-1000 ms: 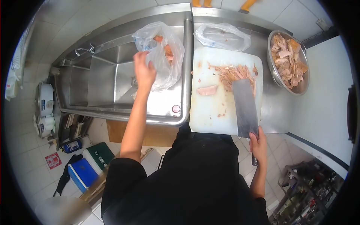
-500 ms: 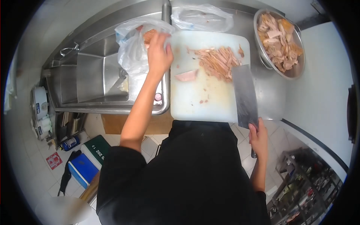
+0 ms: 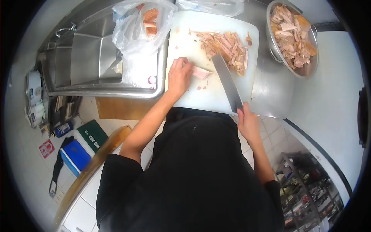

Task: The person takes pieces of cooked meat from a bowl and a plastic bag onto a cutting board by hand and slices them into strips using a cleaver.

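My left hand is on the left side of the white cutting board, its fingers curled on the end of a pale pink piece of meat. In my right hand is the handle of a cleaver, its blade slanting over the board, edge turned toward the piece. Beyond the blade lies a heap of sliced meat, with small scraps scattered nearby. The blade's tip is close to the heap; whether it touches the board I cannot tell.
A metal bowl of cut meat stands at the back right. Left of the board, a plastic bag holding browned meat rests by the steel sink. Another clear bag lies behind the board.
My left hand has come from the plastic bag down to the pale piece on the board. My right hand has swung the cleaver leftward from the board's right edge over its middle.
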Motion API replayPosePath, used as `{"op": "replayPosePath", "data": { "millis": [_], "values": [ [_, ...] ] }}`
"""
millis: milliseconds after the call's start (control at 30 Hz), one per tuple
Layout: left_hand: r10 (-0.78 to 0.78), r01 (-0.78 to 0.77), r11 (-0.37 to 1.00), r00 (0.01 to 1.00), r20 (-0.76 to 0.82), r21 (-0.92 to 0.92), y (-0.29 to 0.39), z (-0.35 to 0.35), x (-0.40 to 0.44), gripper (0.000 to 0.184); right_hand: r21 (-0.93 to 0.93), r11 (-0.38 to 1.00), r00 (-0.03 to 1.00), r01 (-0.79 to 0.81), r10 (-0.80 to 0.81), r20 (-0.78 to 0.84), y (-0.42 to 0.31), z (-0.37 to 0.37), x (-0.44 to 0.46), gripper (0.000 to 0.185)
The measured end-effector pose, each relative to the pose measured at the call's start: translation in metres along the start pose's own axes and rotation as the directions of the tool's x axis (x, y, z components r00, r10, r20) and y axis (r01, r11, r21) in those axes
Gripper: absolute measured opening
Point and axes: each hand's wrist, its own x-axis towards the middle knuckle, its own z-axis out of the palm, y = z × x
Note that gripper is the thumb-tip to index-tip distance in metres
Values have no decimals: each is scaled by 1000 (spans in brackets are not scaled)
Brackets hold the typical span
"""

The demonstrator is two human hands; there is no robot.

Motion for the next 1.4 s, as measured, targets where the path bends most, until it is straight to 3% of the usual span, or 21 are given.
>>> {"op": "replayPosePath", "data": {
  "millis": [33,100,133,200,333,400,433,500,633,733,800,967,1200,1267,1400],
  "values": [
    [-12,12,1000,1000,-7,-5,-6,6,-4,31,-16,999,999,41,-41,-12,-9,-8,6,17],
    [39,-23,969,997,61,-246,-21,21,-12,34,-45,995,996,84,-85,-22,-27,-21,20,17],
    [34,-18,966,998,58,-257,-23,23,-11,34,-83,992,995,100,-100,-1,-36,-27,25,16],
    [200,-171,924,979,50,-342,-24,26,-10,38,-137,985,994,106,-104,22,-46,-27,30,16],
    [320,-246,886,938,132,-393,-17,23,-13,44,-174,984,998,47,-41,38,-54,-20,29,17],
    [478,-407,853,861,175,-325,-19,22,-7,46,-157,987,1000,19,-15,27,-52,-15,25,17],
    [478,-406,852,861,174,-331,-21,25,-3,46,-154,987,999,-33,34,1,-50,-14,22,17],
    [654,-590,750,728,204,-300,-21,31,7,43,-151,984,996,-92,88,-29,-50,-14,16,17],
    [668,-560,743,646,369,-366,-8,33,0,37,-202,976,997,-77,75,-19,-47,-18,0,16],
    [647,-523,759,671,361,-388,0,17,-17,33,-194,980,999,-42,47,18,-46,-11,-6,13],
    [603,-560,789,785,144,-252,4,10,-16,32,-170,985,998,-34,43,46,-46,-5,-5,12],
    [528,-455,841,807,264,-292,-8,26,-16,31,-166,986,997,32,-20,73,-47,-1,9,12],
    [509,-427,832,842,180,-356,-14,32,-18,33,-226,974,988,27,8,152,-49,9,22,19],
    [509,-417,823,843,175,-385,-15,34,-18,33,-173,982,996,78,-71,47,-55,27,57,24],
    [534,-450,806,833,144,-386,-19,38,-17,32,-218,962,986,166,-168,10,-78,18,100,27]
  ]
}}
